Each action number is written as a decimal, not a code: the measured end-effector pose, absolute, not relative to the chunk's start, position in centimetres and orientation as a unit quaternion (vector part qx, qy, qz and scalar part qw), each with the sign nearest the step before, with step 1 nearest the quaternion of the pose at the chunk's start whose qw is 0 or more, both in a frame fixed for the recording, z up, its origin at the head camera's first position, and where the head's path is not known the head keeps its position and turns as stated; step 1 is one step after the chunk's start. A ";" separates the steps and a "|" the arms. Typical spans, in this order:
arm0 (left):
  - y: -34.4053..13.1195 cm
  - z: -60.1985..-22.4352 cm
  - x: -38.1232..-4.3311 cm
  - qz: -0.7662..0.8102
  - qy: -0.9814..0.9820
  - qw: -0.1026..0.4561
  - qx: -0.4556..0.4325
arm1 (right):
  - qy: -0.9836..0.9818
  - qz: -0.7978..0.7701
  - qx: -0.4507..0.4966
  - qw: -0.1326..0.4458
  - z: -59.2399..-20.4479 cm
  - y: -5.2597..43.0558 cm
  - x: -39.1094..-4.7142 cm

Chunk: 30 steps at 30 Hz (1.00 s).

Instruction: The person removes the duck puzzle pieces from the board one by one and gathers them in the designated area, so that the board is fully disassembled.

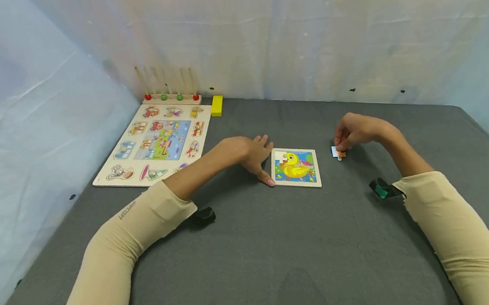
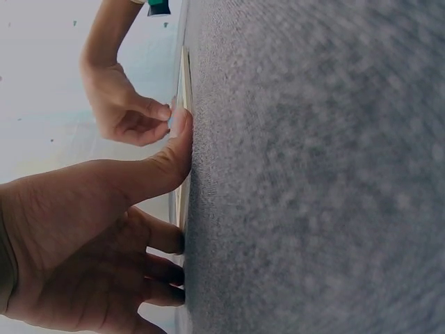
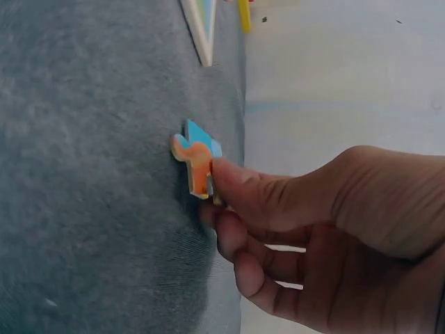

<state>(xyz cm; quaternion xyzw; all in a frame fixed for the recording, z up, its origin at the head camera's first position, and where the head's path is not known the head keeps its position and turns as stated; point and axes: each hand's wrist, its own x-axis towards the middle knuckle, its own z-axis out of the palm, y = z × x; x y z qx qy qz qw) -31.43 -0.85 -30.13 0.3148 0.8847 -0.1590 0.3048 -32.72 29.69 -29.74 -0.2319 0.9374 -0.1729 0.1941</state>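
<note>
A small square duck puzzle [image 1: 295, 168] in a pale wooden frame lies flat at mid-table, with a bare gap in its upper left corner. My left hand [image 1: 255, 157] rests at the puzzle's left edge, thumb at the near corner and fingers spread toward the far one. To the right of the frame, my right hand [image 1: 356, 131] pinches a blue and orange jigsaw piece [image 3: 197, 158] between thumb and fingertips. That piece is tilted, close over the grey cloth in the right wrist view.
A large wooden picture board [image 1: 130, 182] lies at the back left. Behind it stands a pegged rack [image 1: 171, 99] with red and green beads, and a yellow block [image 1: 217, 106] sits beside the rack. Pale curtains [image 1: 304, 34] hang along the table's back edge.
</note>
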 end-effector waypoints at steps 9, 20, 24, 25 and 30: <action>-0.8 -30.1 -31.5 -0.163 0.883 0.311 0.312 | 0.950 -0.123 -0.229 0.175 -29.6 28.9 -32.4; -0.8 -29.8 -31.5 -0.163 0.883 0.313 0.311 | 0.945 -0.079 -0.250 0.198 -27.8 28.9 -31.9; -0.9 -29.8 -31.5 -0.162 0.883 0.313 0.311 | 0.935 -0.077 -0.254 0.235 -28.3 28.5 -32.1; -0.9 -29.8 -31.5 -0.162 0.883 0.313 0.310 | 0.934 -0.079 -0.253 0.241 -28.4 28.4 -32.1; -0.8 -29.9 -31.3 -0.157 0.884 0.312 0.312 | 0.931 -0.079 -0.250 0.254 -29.0 28.2 -32.2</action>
